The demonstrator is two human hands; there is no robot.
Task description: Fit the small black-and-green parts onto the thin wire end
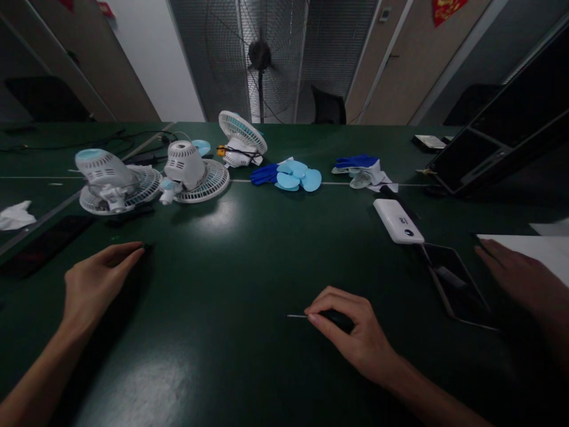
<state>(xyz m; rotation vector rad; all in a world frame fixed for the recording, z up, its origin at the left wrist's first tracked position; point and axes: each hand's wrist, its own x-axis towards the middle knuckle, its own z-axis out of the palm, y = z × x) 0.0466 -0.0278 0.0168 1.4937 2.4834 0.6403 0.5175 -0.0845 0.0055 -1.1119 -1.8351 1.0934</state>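
My right hand (344, 326) is closed around the dark handle of a screwdriver (338, 321), its thin metal shaft pointing left just above the green table (240, 356). Over on the left, my left hand (100, 279) pinches a small dark piece (146, 247) between thumb and fingertips, too small to name. Beyond that hand lie two white fan heads, one (104, 172) farther left and the other (186, 166) beside it, both with grilles facing down.
A third small fan (242, 139), a light-blue fan blade (297, 176) and gloves (360, 169) lie farther back. At right are a white power bank (398, 220), a phone (457, 284) and another person's hand (520, 273) by white paper (546, 252). A dark flat object (48, 240) lies left.
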